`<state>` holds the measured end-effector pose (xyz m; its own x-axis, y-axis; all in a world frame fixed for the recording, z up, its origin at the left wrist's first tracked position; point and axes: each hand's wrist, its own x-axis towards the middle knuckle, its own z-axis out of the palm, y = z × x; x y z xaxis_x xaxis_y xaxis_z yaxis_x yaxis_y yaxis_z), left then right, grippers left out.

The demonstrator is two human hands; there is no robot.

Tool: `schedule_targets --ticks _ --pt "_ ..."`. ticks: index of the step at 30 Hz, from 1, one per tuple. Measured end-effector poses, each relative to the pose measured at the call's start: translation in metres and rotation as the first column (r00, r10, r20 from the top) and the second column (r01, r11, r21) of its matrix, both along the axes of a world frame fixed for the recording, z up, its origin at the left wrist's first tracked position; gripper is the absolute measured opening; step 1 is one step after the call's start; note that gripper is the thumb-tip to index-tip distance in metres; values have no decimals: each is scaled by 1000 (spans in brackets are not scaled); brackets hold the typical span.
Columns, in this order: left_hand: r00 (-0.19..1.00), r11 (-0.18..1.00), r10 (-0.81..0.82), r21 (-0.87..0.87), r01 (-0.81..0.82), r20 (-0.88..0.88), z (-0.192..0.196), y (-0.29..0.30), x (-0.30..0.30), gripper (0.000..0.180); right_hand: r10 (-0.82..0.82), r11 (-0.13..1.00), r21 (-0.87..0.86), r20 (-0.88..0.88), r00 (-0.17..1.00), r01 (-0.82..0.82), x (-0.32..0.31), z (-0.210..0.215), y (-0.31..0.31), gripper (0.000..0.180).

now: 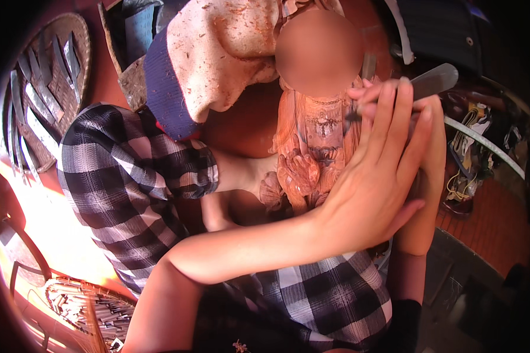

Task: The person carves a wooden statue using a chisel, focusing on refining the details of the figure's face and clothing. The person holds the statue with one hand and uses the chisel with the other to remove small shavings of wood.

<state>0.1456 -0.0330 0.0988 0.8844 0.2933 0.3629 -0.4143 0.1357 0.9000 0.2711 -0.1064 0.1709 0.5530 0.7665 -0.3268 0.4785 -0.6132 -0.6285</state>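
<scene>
Carving well along: left hand [374, 194] flat, holding nothing, beside detailed wooden figure [312, 147]; right hand [421, 117] grips chisel [433, 82], finishing remains.

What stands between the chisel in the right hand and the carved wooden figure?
Nothing visible: the chisel runs down to the carved figure, its tip at the chest. The open left hand covers the right hand, not the tip.
</scene>
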Motion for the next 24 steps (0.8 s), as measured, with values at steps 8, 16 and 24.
schedule_targets --ticks 8,16,24 --pt "980 988 -140 81 130 143 18 9 -23 77 -346 823 368 -281 895 433 -9 14 -10 18" --pt "992 979 -125 164 121 13 17 11 -21 84 -193 910 331 -196 961 250 12 -2 -14 25" --pt "990 985 -139 102 140 -19 13 0 -22 89 94 993 69 94 991 -101 7 6 -1 13"
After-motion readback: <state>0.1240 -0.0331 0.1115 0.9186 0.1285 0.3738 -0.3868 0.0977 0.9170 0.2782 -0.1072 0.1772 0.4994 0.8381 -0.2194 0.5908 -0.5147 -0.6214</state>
